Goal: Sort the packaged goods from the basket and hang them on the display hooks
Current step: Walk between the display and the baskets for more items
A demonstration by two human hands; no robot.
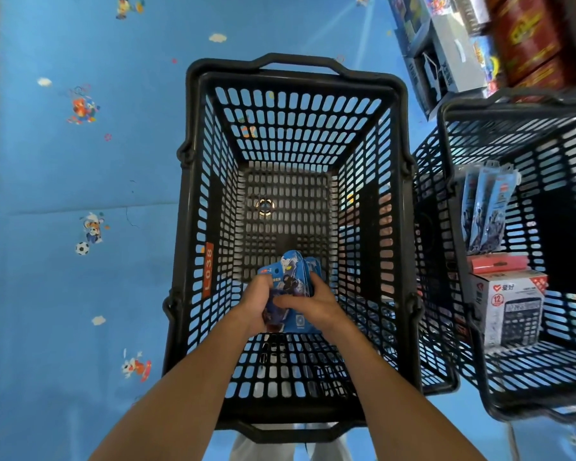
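A tall black plastic basket [193, 194] stands on the blue floor right below me. Both my arms reach down into it. My left hand [256, 302] and my right hand [308, 302] together grip a small stack of blue carded packages [291, 272] with a robot-like figure printed on them, held near the basket's near wall. My fingers curl round the stack's lower part and cover it. The rest of the basket floor looks bare. No display hooks are in view.
A second black basket [453, 247] stands close to the right, holding hanging blue packets [486, 211], a red pack [497, 263] and a boxed calculator [509, 306]. Boxed goods on shelves [446, 58] fill the upper right. Blue cartoon-print flooring [80, 181] spreads to the left.
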